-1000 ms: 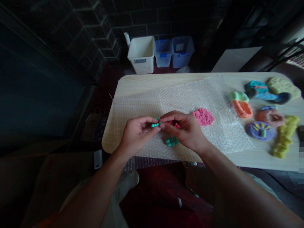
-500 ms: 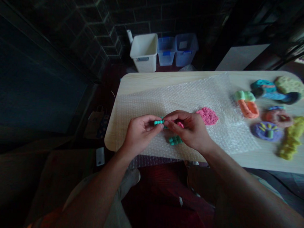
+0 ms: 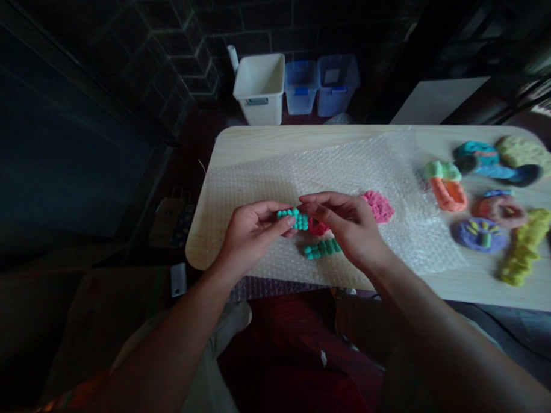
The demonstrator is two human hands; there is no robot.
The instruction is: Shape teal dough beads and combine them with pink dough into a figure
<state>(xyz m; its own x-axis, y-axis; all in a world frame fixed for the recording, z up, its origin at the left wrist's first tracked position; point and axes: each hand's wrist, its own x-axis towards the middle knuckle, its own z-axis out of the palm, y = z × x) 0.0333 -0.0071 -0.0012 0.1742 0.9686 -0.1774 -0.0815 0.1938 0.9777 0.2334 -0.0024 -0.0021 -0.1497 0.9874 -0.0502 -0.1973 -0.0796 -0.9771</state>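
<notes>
Between the thumb and fingers of my left hand (image 3: 251,233) is a turquoise clay piece (image 3: 300,220) made of small beads stuck together in rows. My right hand (image 3: 349,224) hovers just right of it, its fingers stretched out and thumb a little apart, apparently holding nothing. Below the hands, a green beaded clay strip (image 3: 323,249) lies on the bubble wrap (image 3: 258,185). A red-pink clay piece (image 3: 318,226) shows partly between the hands. Beyond my right hand rests a pink bumpy clay piece (image 3: 378,206), partly covered by that hand.
The pale wooden table (image 3: 241,142) carries several clay shapes at right: an orange and green one (image 3: 448,191), a purple disc (image 3: 477,236), a yellow-green strip (image 3: 524,248) and a blue one (image 3: 494,166). A white bin (image 3: 261,100) and blue tubs (image 3: 336,91) stand behind.
My right hand has come off the turquoise clay piece and its fingers have opened. The piece, still in my left hand, now shows its beaded face. The view has shifted slightly.
</notes>
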